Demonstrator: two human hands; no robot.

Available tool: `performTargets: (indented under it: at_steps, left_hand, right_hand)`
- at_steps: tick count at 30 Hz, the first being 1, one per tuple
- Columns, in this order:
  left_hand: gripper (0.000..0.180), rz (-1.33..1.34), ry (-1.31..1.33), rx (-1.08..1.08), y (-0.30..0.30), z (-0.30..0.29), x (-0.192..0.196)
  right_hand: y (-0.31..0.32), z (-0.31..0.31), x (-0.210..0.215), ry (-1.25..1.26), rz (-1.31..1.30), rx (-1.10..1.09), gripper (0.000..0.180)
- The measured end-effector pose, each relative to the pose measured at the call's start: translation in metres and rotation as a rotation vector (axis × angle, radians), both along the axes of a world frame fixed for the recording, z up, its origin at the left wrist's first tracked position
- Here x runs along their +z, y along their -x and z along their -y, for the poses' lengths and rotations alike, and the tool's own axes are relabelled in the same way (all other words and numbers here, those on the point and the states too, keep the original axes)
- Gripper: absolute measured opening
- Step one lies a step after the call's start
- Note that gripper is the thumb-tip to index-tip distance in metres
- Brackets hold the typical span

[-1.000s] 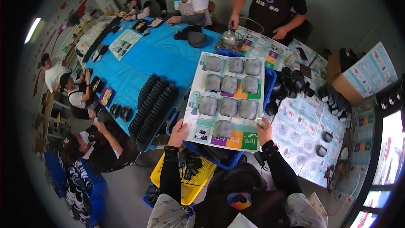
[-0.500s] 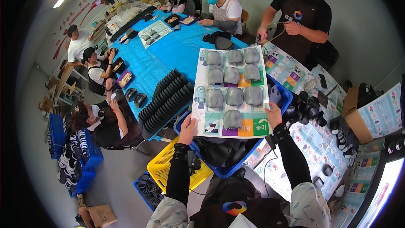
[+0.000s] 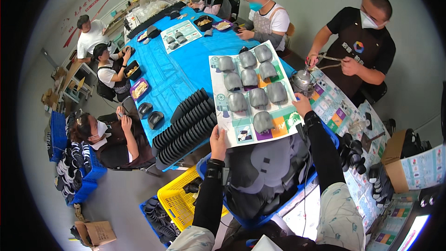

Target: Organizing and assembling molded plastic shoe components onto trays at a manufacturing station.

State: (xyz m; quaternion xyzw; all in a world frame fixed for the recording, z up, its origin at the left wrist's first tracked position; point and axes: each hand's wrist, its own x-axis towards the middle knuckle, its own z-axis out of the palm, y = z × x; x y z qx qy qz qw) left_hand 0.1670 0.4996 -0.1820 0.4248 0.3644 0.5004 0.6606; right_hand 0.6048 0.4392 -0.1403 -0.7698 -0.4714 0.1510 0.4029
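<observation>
A white board with colourful print [image 3: 226,128] is held out in front of me between both hands. Several grey, curved, shell-like pads [image 3: 258,96] lie on it in rough rows. My left hand [image 3: 218,143] grips its near left corner, thumb on top. At the right edge my right hand [image 3: 303,105] is closed on the board, its fingers partly hidden beneath. Below the board is a blue basket [image 3: 254,223] full of flat, dark grey cut pieces [image 3: 267,169]. The board tilts, its right side reaching farther away.
Rows of black curved pieces [image 3: 186,128] stand on the blue-covered table [image 3: 190,72], beyond which lies another pad-laden board [image 3: 182,37]. A yellow basket [image 3: 179,197] sits left of the blue one. At right, a person [image 3: 360,46] handles a hose by a metal pot [image 3: 303,82]. Other people sit around.
The board has moved farther out and turned anticlockwise, still in both hands. More of the dark pieces in the blue basket now shows. My view has shifted, and the metal pot has come into sight.
</observation>
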Motion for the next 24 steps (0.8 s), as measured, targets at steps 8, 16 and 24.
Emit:
performTargets:
  at_steps: [8,16,24]
  left_hand:
    - [0.039,-0.047,0.001,0.105,-0.042,-0.072,-0.028]
    - [0.041,-0.126,-0.003,0.212,-0.066,-0.124,-0.052]
    - [0.041,-0.177,0.001,0.276,-0.088,-0.155,-0.072]
  right_hand:
    - [-0.046,-0.132,-0.034,0.062,0.006,0.087,0.026]
    - [-0.064,-0.226,-0.063,0.073,0.043,0.159,0.025]
    - [-0.062,-0.284,-0.086,0.047,0.140,0.187,0.029]
